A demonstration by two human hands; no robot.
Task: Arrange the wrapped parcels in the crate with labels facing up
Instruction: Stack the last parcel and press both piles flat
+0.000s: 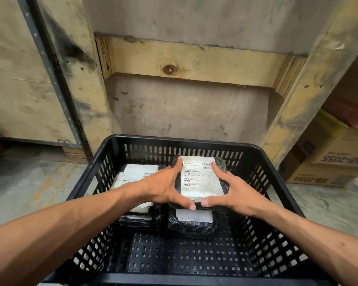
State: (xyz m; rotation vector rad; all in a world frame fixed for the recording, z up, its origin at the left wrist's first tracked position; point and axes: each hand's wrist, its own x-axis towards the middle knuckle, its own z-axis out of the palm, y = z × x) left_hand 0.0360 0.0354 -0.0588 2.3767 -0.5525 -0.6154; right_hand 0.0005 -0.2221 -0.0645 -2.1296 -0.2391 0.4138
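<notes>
One black crate holds three wrapped parcels that show plainly, all toward its 12 o'clock end. Two hands hold the top parcel at about 1 o'clock, label up. The left hand and right hand each have their grip closed round one side, thumbs on the near edge. Directly beneath lies a second parcel, label up. A third parcel lies at 11 o'clock, label up. Two cardboard boxes stand at 3 o'clock, outside the crate.
</notes>
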